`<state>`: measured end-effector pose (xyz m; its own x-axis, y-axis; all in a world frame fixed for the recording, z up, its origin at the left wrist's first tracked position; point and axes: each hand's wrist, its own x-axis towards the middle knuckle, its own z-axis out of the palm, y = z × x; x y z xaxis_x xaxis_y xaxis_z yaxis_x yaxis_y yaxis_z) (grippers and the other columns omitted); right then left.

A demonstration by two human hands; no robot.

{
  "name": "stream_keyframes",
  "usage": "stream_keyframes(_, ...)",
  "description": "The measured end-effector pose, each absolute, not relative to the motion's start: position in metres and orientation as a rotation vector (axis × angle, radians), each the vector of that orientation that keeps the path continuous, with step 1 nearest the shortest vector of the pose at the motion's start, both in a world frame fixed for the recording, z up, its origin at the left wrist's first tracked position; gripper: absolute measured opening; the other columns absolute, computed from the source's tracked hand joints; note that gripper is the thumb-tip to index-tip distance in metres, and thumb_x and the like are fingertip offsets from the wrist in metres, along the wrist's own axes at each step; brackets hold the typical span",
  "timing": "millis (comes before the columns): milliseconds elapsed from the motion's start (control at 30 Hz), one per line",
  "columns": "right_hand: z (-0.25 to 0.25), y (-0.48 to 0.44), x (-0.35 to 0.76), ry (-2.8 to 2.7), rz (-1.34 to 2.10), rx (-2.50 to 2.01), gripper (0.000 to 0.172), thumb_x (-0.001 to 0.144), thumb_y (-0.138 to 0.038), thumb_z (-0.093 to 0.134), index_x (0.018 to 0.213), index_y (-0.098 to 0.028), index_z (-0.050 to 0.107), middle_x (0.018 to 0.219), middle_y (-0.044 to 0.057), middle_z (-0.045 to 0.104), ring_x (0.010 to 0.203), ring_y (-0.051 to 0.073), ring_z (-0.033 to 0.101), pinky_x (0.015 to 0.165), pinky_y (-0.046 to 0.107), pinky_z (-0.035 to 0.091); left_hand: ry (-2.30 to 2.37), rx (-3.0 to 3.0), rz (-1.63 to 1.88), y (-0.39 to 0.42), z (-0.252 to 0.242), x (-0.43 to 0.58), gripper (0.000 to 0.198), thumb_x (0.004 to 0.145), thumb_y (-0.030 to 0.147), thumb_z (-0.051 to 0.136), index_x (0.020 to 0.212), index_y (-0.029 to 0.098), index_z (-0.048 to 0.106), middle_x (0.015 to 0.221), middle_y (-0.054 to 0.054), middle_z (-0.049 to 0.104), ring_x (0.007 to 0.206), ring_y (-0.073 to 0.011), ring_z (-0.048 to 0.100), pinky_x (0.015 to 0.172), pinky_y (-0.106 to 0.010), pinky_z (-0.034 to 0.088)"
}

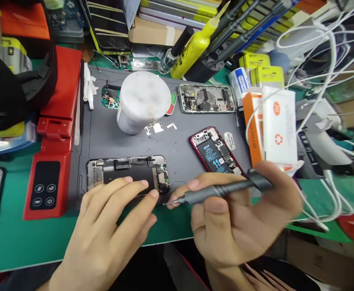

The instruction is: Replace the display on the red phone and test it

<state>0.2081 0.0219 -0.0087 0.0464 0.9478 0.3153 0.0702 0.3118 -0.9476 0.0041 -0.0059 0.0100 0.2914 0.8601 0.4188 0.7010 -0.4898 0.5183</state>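
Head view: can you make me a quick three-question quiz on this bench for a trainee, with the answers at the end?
1. Which hand holds the screwdriver?
2. True or false: in the picture, the white tub stands to the left of the red phone.
3. Fill in the blank: the large number printed on that phone's battery is ___.

Key
1. The right hand; the left hand is over a phone part.
2. True.
3. 11.
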Motion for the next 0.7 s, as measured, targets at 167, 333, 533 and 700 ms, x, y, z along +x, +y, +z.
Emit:
stream_keyframes(167, 0.018, 0.021, 0.178, -1.126, 1.076, -0.859, 0.045, 0.110, -0.021, 0.062, 0.152, -0.036, 0.058, 0.098, -0.001, 0.071, 0.059, 0.013, 0.069, 0.049, 0.030, 0.067, 1.183, 1.949, 1.108, -0.016, 0.019, 0.000, 0.034, 0.103, 0.016, 0.074, 0.136, 0.013, 0.072, 0.121, -0.005, 0.080, 0.115, -0.0101, 0.070, 0.104, -0.020, 0.055)
stream_keyframes(333, 0.018, 0.015, 0.165, -1.047, 1.132, -0.796, 0.042, 0.110, -0.021, 0.063, 0.148, -0.038, 0.060, 0.100, -0.001, 0.074, 0.059, 0.011, 0.068, 0.053, 0.028, 0.067, 1.178, 1.763, 1.244, -0.026, 0.016, 0.002, 0.031, 0.099, 0.006, 0.075, 0.129, 0.015, 0.077, 0.112, -0.001, 0.084, 0.105, -0.0076, 0.076, 0.096, -0.016, 0.060)
stream_keyframes(533, 0.011, 0.017, 0.161, -1.005, 1.183, -0.776, 0.040, 0.111, -0.024, 0.062, 0.149, -0.037, 0.056, 0.100, -0.002, 0.072, 0.062, 0.012, 0.073, 0.046, 0.025, 0.062, 1.195, 1.757, 1.302, -0.030, 0.008, 0.004, 0.033, 0.097, 0.001, 0.076, 0.125, 0.018, 0.080, 0.113, 0.000, 0.086, 0.105, -0.0088, 0.079, 0.094, -0.019, 0.062)
stream_keyframes(700, 0.010, 0.017, 0.161, -1.015, 1.169, -0.812, 0.039, 0.111, -0.026, 0.063, 0.147, -0.035, 0.055, 0.098, -0.002, 0.072, 0.057, 0.013, 0.069, 0.044, 0.026, 0.060, 1.212, 1.771, 1.283, -0.030, 0.005, 0.006, 0.033, 0.096, -0.001, 0.075, 0.124, 0.018, 0.079, 0.114, -0.001, 0.086, 0.104, -0.0095, 0.079, 0.094, -0.022, 0.062)
